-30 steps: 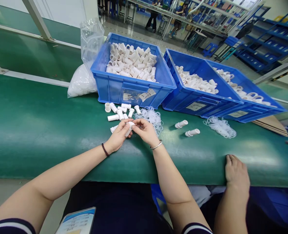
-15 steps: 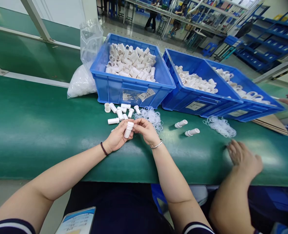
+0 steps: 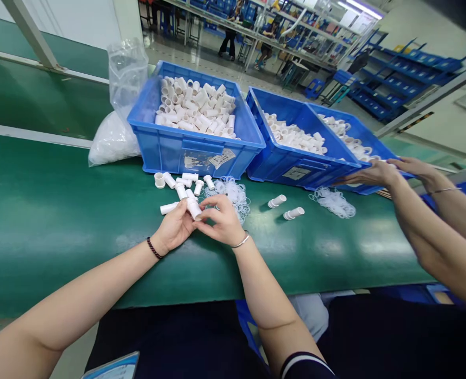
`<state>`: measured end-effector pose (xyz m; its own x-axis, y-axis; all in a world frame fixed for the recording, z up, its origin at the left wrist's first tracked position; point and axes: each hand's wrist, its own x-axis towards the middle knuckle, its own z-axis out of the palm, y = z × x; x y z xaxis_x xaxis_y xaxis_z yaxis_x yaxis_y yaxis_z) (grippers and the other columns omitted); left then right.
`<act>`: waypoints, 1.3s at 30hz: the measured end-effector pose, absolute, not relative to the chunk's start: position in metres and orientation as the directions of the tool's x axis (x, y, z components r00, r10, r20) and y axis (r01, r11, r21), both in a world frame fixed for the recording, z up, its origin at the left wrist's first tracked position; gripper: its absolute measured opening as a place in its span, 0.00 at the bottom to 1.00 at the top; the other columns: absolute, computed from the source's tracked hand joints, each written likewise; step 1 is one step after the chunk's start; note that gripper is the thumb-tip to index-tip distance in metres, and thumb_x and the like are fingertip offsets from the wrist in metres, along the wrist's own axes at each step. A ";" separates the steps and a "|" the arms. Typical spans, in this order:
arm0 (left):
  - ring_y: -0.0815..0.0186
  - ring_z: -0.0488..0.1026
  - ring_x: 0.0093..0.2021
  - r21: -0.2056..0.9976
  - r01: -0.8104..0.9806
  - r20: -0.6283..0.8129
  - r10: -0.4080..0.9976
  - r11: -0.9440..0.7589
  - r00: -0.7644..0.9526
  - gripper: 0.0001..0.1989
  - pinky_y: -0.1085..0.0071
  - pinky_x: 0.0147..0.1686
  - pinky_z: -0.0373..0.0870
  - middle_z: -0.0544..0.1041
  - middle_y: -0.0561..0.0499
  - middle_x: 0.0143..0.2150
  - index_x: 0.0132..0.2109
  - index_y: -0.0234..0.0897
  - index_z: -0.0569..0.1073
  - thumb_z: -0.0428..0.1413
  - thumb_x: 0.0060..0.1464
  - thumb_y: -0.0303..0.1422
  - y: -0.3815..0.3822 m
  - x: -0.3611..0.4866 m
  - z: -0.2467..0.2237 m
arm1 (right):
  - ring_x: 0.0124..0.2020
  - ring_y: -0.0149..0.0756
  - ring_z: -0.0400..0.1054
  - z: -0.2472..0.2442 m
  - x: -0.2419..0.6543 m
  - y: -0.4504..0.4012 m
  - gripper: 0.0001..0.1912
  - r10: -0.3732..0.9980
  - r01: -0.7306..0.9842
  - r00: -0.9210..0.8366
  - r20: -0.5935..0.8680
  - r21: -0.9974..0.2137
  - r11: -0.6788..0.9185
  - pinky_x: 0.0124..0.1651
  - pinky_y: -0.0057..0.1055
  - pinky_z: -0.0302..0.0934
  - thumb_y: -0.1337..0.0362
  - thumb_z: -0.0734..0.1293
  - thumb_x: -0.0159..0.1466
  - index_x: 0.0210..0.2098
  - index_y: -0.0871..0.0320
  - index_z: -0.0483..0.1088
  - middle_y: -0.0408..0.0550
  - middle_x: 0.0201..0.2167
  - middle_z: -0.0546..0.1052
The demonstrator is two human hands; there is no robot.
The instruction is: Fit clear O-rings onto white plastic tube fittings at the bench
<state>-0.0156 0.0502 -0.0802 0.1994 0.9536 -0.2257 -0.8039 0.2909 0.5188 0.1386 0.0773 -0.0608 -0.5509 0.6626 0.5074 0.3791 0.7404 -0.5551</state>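
Between my two hands is a white plastic pipe fitting (image 3: 194, 209), tilted, with one end pointing down to the right. The fingers of my left hand (image 3: 174, 227) are closed around its left side. My right hand (image 3: 220, 221) pinches its lower end with thumb and fingertips. Just beyond my hands lie several loose white fittings (image 3: 180, 190) on the green table (image 3: 98, 221). A heap of thin clear rings (image 3: 233, 196) lies right behind my right hand. Whether a ring sits on the held fitting, I cannot tell.
At the back stand a blue bin (image 3: 201, 152) full of white fittings and another blue bin (image 3: 276, 168) holding white parts. Two fittings (image 3: 294, 213) and a second ring heap (image 3: 333, 202) lie to the right. A co-worker's hands (image 3: 378, 173) grip the far-right bin. A clear bag (image 3: 114, 139) leans at left.
The fitting has been turned from nearly upright to a slant, and my right fingers have moved to its lower end. The co-worker's hand has gone from the table to the right bin.
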 end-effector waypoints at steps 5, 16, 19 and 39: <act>0.70 0.71 0.36 0.606 -0.741 -0.154 0.957 0.289 0.247 0.09 0.67 0.42 0.71 0.73 0.51 0.38 0.44 0.38 0.66 0.50 0.61 0.38 0.048 -0.012 -0.080 | 0.49 0.43 0.62 -0.061 0.140 0.080 0.06 0.677 0.513 -0.572 0.463 -0.442 0.736 0.53 0.45 0.56 0.59 0.63 0.64 0.37 0.51 0.71 0.50 0.46 0.71; 0.36 0.46 0.65 0.476 0.834 0.285 0.946 -0.280 0.155 0.31 0.34 0.58 0.40 0.56 0.33 0.63 0.55 0.37 0.66 0.62 0.45 0.41 0.032 -0.042 -0.066 | 0.61 0.59 0.44 -0.070 0.250 0.129 0.08 0.801 0.967 0.222 0.557 -0.230 -0.108 0.57 0.62 0.41 0.64 0.64 0.58 0.35 0.61 0.72 0.61 0.54 0.63; 0.38 0.54 0.61 0.393 0.892 0.176 0.971 -0.221 0.163 0.30 0.38 0.55 0.50 0.57 0.29 0.61 0.59 0.34 0.61 0.58 0.50 0.38 0.034 -0.041 -0.081 | 0.60 0.60 0.46 -0.074 0.253 0.130 0.09 0.770 0.963 0.258 0.583 -0.219 -0.157 0.55 0.65 0.40 0.64 0.66 0.56 0.36 0.61 0.71 0.61 0.52 0.65; 0.45 0.48 0.66 0.454 0.840 0.298 0.939 -0.297 0.171 0.06 0.38 0.59 0.43 0.54 0.36 0.62 0.41 0.36 0.67 0.52 0.55 0.31 0.041 -0.032 -0.088 | 0.41 0.44 0.60 -0.070 0.182 0.113 0.07 0.883 0.884 -0.369 0.289 -0.184 0.430 0.47 0.41 0.57 0.66 0.64 0.61 0.35 0.57 0.74 0.54 0.37 0.71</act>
